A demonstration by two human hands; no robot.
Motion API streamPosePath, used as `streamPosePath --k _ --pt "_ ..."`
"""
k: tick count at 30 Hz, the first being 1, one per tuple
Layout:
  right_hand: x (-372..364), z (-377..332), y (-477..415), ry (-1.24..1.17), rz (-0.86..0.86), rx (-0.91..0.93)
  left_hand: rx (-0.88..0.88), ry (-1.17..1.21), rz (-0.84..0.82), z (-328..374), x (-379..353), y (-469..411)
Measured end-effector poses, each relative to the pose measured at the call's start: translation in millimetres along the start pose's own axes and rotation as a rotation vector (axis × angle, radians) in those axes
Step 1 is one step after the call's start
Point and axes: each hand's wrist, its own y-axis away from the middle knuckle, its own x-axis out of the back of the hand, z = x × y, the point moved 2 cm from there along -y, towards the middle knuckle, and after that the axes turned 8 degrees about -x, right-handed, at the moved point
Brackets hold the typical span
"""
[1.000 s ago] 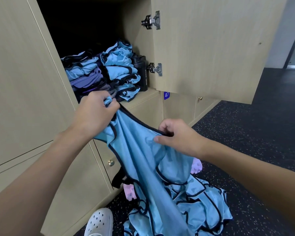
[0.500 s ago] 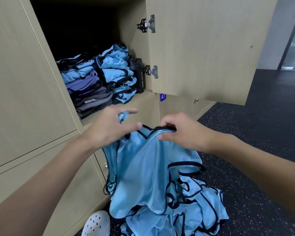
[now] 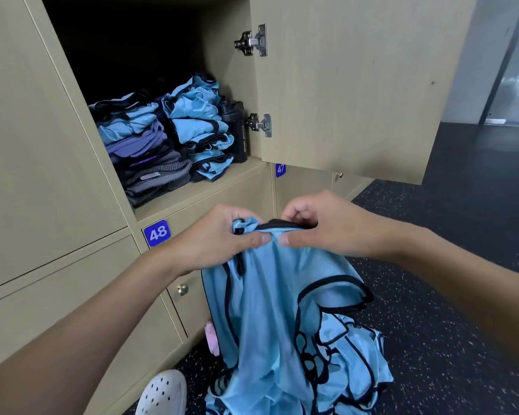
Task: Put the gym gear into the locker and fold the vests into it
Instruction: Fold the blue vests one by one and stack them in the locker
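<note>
A light blue vest with black trim (image 3: 270, 298) hangs below my hands in front of the open locker (image 3: 210, 190). My left hand (image 3: 222, 238) and my right hand (image 3: 321, 226) both pinch its top edge, thumbs nearly touching. Its lower part falls onto a heap of more blue vests (image 3: 342, 363) on the floor. Inside the locker lie two stacks of folded clothes: blue, purple and grey on the left (image 3: 141, 151), blue vests on the right (image 3: 201, 127). A black sport bottle (image 3: 237, 130) stands at the locker's right wall.
The locker door (image 3: 357, 85) stands open to the right, above my right hand. Closed lockers numbered 48 (image 3: 157, 233) and 47 (image 3: 280, 169) sit below. A white clog (image 3: 162, 393) and something pink (image 3: 212, 339) lie on the dark speckled floor (image 3: 447, 339).
My left hand came down and right from the locker's edge and now pinches the vest's top edge beside my right hand. The vest hangs lower and more gathered.
</note>
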Motion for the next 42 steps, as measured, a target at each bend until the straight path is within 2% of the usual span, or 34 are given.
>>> streamPosePath --k 5,9,15,20,26,32,35,39,42 --pt "16.7 5.3 4.5 -0.112 0.028 -0.09 0.056 -0.06 0.182 -8.7 20.5 1.8" --pt "22.6 2.6 4.3 -0.21 0.12 -0.105 0.083 -0.09 0.204 -8.1 23.9 3.5" --pt "21.7 -4.7 4.9 -0.349 0.195 -0.142 0.002 -0.093 0.266 5.1 14.6 2.0" --pt "18.1 -7.0 3.0 -0.579 0.141 -0.199 -0.061 0.022 0.281 31.0 -3.4 6.2" --pt "15.6 -8.9 2.4 -0.658 0.136 -0.183 -0.038 0.107 0.151 46.0 -12.4 11.0" --pt "17.8 -9.6 3.2 -0.813 0.133 -0.169 0.011 -0.01 0.206 46.1 -9.0 12.7" --pt "19.1 -7.7 2.9 -0.744 0.137 -0.168 0.019 -0.025 0.271 40.9 -0.6 12.5" --pt "17.8 -8.9 4.4 -0.452 0.224 -0.122 -0.001 0.023 0.327 38.8 8.8 13.5" --pt "17.1 -11.2 4.5 -0.422 0.288 -0.077 -0.025 0.03 0.354 40.0 12.7 13.9"
